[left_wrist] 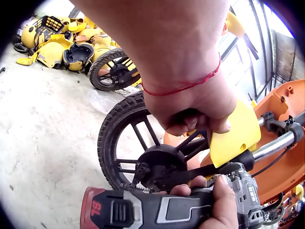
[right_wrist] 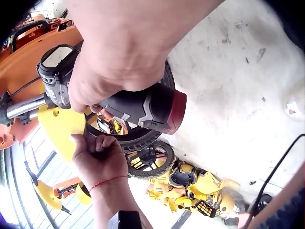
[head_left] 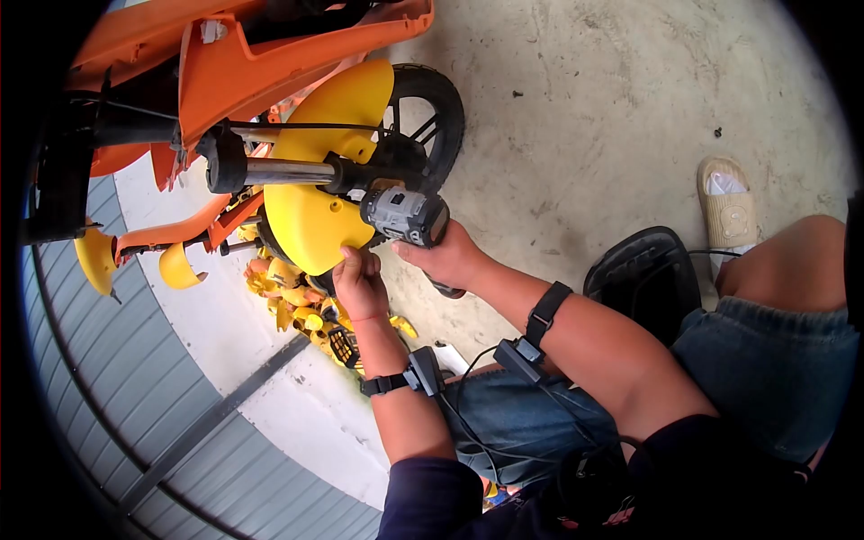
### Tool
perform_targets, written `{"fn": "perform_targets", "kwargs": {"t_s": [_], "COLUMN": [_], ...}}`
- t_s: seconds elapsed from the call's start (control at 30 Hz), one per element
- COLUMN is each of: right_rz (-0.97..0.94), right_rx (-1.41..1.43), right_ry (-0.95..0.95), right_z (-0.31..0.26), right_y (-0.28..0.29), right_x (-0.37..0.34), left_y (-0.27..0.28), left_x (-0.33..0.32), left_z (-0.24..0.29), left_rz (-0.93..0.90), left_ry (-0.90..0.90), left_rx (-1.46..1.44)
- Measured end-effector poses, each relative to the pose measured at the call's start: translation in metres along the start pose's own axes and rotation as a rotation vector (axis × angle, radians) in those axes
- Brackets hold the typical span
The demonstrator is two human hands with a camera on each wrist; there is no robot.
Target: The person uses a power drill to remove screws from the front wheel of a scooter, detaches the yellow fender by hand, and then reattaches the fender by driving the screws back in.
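My right hand grips a cordless drill, grey and black with a red end on its battery. The drill's nose is at the black lower fork leg of a motorbike, by the yellow front fender. With curled fingers and thumb, my left hand pinches the fender's edge just beside the drill. A small hole shows in the fender near the fork. The drill's tip is hidden behind its body and the fork. Behind the fender stands the black spoked front wheel.
Orange body panels surround the fork. Yellow helmets and parts lie piled on the concrete floor beyond, near a second wheel. Another orange frame with yellow pieces stands by the wall. A black bag-like object sits near the person's slippered foot.
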State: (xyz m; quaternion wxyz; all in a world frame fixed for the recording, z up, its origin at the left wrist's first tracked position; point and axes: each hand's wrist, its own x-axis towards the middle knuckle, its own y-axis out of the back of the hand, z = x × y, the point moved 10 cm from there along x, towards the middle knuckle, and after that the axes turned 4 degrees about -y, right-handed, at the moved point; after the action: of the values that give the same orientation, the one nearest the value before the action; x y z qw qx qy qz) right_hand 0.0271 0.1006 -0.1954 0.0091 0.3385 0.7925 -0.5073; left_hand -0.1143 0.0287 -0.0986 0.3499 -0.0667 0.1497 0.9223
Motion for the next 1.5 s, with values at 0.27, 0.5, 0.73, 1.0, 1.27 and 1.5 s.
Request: {"fn": "perform_targets", "kwargs": {"t_s": [0.27,0.5,0.73,1.0,1.27,1.5], "right_rz": [0.007,-0.026,-0.120,-0.126,-0.150,-0.156], "right_rx": [0.048,0.053,-0.108,-0.101,-0.031,-0.065], "right_ry": [-0.022,-0.005,-0.168,-0.125,-0.093,-0.120], "right_z": [0.001,-0.005,-0.002,-0.005,-0.012,-0.012], "right_y": [-0.004,0.000,0.013,0.017,0.014,0.014], "right_x": [-0.004,-0.001,0.007,0.010,0.011,0.011], "left_y": [-0.001,-0.003,-0.004,-0.006,-0.007,-0.006], "left_x": [0.000,0.001,0.001,0.001,0.000,0.000], "left_z": [-0.002,-0.001,0.000,0.001,0.001,0.002], "left_rz": [0.002,-0.013,-0.024,-0.045,-0.023,-0.029], "left_ry": [0.008,0.013,0.020,0.019,0.047,0.031], "left_rx": [-0.039,-0.033,-0.035,-0.014,-0.018,0.007]}}
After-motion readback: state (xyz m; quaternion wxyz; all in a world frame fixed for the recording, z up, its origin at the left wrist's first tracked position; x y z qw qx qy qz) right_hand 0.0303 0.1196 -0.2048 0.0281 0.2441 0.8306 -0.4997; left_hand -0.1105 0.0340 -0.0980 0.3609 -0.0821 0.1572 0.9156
